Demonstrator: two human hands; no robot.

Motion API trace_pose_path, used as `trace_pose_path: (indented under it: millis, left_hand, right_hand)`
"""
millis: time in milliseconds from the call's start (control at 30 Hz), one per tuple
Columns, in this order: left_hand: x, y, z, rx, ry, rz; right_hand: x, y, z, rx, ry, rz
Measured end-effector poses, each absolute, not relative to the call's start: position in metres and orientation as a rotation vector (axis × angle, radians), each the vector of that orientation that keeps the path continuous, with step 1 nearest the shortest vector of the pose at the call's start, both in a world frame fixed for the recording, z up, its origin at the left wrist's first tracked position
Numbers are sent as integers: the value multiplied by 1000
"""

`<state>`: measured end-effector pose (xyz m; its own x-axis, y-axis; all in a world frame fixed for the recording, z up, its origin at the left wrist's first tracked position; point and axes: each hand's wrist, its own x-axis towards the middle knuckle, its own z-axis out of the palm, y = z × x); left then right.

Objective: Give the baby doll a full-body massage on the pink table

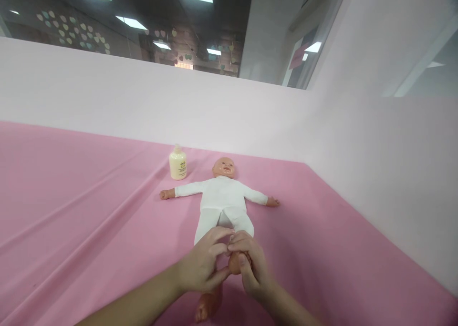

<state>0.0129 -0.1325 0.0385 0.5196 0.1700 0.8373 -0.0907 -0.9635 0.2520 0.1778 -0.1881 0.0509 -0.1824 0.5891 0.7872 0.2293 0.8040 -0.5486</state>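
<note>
A baby doll [223, 192] with a white cloth body lies on its back on the pink sheet, arms spread and head toward the wall. My right hand [252, 264] is closed around the doll's raised foot [234, 263], its thumb against the foot. From the other side, my left hand [207, 259] touches the same foot with its fingertips, fingers curved round it. The doll's other foot [203, 310] rests lower down, below my left wrist. Part of the raised leg is hidden by my hands.
A pale yellow pump bottle [178, 164] stands left of the doll's head. The pink sheet [89, 197] has long folds at the left. A white wall [143, 97] with a window above it runs behind, and another wall [386, 164] borders the right side.
</note>
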Motion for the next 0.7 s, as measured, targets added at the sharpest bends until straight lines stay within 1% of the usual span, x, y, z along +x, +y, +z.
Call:
trace_pose_path:
  millis: [333, 700]
  left_hand:
    - [14, -132, 36, 2471, 56, 1444]
    - [12, -134, 43, 2510, 64, 1367]
  right_hand:
    - [176, -188, 51, -632, -1749, 332]
    - [177, -189, 51, -566, -1761, 327]
